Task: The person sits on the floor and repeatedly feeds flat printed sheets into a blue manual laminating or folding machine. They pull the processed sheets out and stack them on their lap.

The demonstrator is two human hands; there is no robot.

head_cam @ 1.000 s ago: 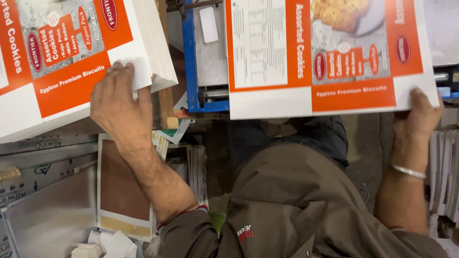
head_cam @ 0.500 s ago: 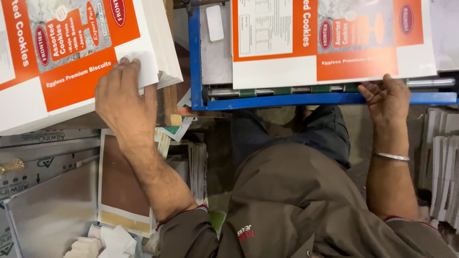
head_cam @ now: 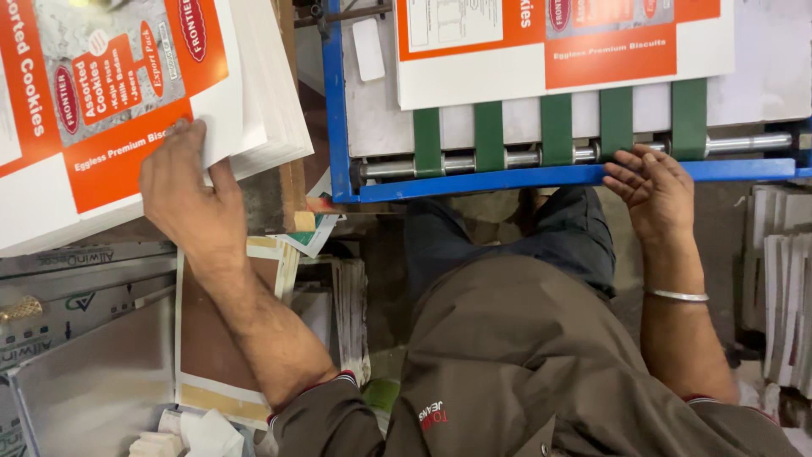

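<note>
At upper left, the left hand presses flat on a stack of printed sheets. At right, the right hand rests on the blue machine rail beneath green belts carrying one sheet.

— What lies at lower left?
— A brown-and-cream printed sheet, flat beside grey cartons, with crumpled white paper at its near edge.
— And far right?
— Upright stacks of white card, edge-on.
</note>
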